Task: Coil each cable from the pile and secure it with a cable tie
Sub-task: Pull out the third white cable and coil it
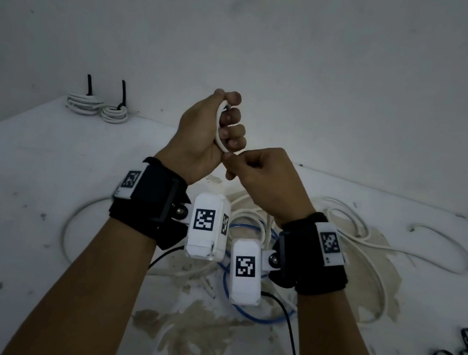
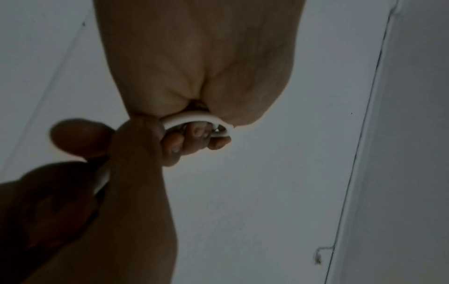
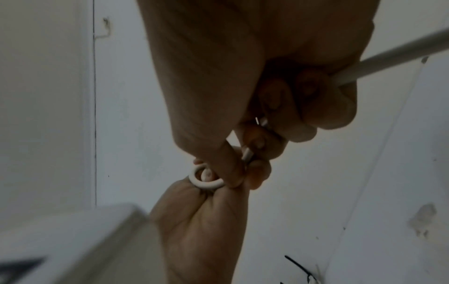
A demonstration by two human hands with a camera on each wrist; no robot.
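The left hand (image 1: 203,132) is fisted round a small loop of white cable (image 1: 219,126), raised above the surface (image 1: 45,162). The right hand (image 1: 263,176) pinches the cable below it. Only the right wrist view shows the cable (image 3: 388,57) trailing out of the right fist.

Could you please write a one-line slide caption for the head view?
Left hand grips a white cable loop while right hand pinches its strand, above the cable pile.
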